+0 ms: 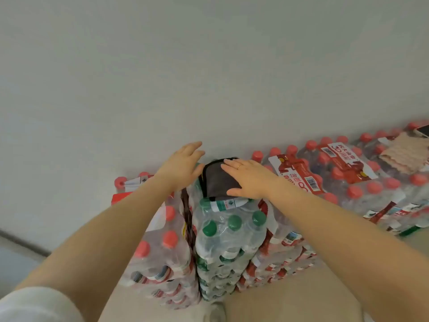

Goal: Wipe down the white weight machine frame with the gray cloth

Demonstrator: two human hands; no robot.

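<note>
the gray cloth lies folded on stacked water bottle packs, under the flat, open-fingered right hand; left hand open just beside. a careless grab could topple bottles.

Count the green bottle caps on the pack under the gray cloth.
3 clearly visible: left, middle and right, in a row just in front of the gray cloth. More may hide under the cloth.
</note>
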